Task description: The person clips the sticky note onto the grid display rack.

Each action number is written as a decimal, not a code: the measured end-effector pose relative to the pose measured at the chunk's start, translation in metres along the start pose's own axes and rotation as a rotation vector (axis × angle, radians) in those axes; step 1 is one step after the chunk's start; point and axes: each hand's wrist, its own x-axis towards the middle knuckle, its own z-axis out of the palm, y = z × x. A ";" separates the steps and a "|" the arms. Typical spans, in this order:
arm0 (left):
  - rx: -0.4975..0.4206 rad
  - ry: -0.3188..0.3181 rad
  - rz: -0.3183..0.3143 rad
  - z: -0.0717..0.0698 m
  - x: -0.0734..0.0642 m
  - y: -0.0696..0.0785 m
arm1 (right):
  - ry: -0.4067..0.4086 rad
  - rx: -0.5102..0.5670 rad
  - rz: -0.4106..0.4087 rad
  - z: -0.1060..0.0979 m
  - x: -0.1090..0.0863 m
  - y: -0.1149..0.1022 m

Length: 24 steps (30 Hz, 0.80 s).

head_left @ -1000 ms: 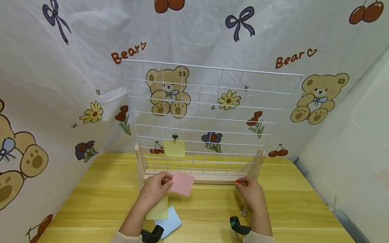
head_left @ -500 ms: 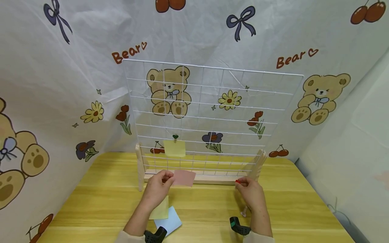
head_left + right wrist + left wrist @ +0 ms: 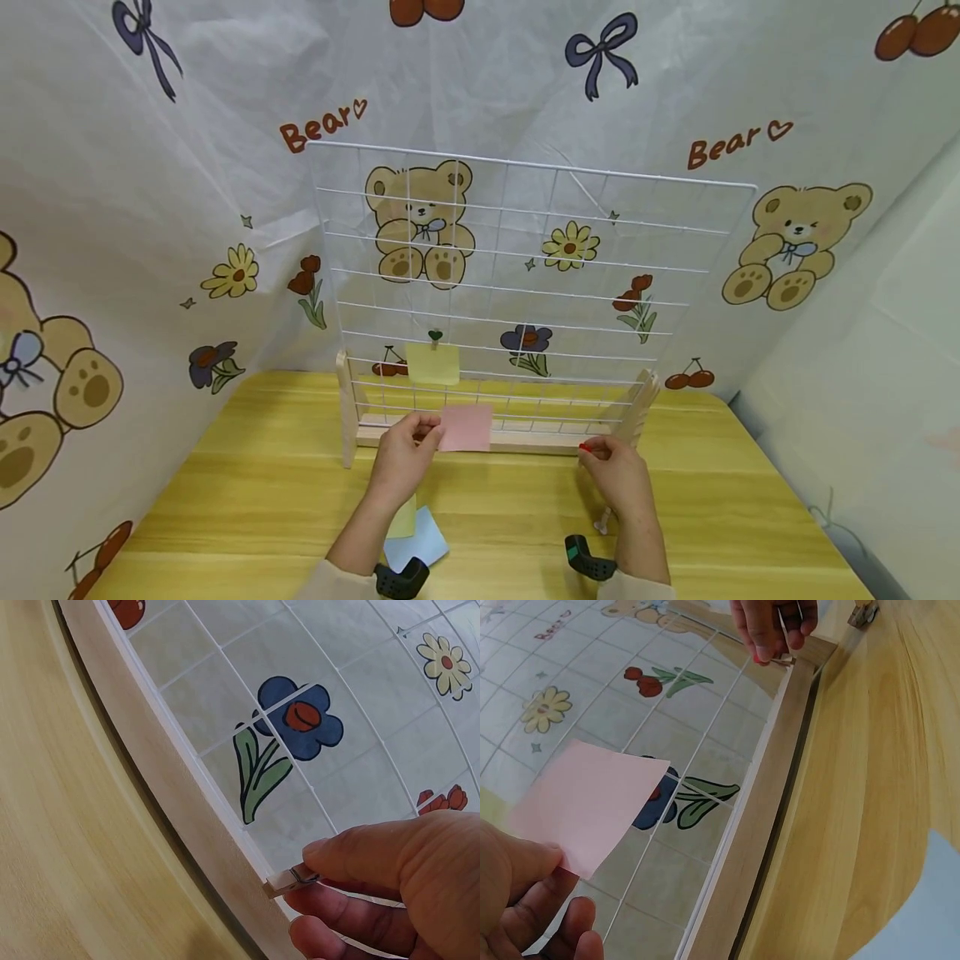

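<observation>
Between thumb and fingers, my left hand (image 3: 406,454) pinches a pink sticky note (image 3: 466,428) by its left edge, in front of the lower part of a white wire grid (image 3: 517,247). My right hand (image 3: 619,477) pinches a small wooden clothespin (image 3: 283,883) near the grid's wooden base (image 3: 525,442); a red bit of it shows in the head view. On the grid hangs a yellow sticky note (image 3: 433,365), held by a clothespin with a green heart (image 3: 435,335).
A blue sticky note (image 3: 420,546) and a yellow one (image 3: 402,518) lie on the wooden table (image 3: 510,533) beside my left forearm. Another clothespin (image 3: 602,522) lies by my right wrist. A patterned cloth (image 3: 225,125) hangs behind the grid.
My left hand has moved up and to the right with the pink note, which now stands upright facing me. The right hand has hardly moved.
</observation>
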 end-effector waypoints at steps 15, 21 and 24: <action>-0.015 0.012 0.012 0.015 0.002 0.000 | 0.002 0.008 0.007 0.003 0.003 0.004; -0.021 0.017 0.025 0.020 0.002 -0.001 | 0.005 0.017 0.014 0.003 0.003 0.005; -0.032 0.021 0.025 0.022 0.002 0.000 | 0.009 0.015 0.008 0.002 0.003 0.005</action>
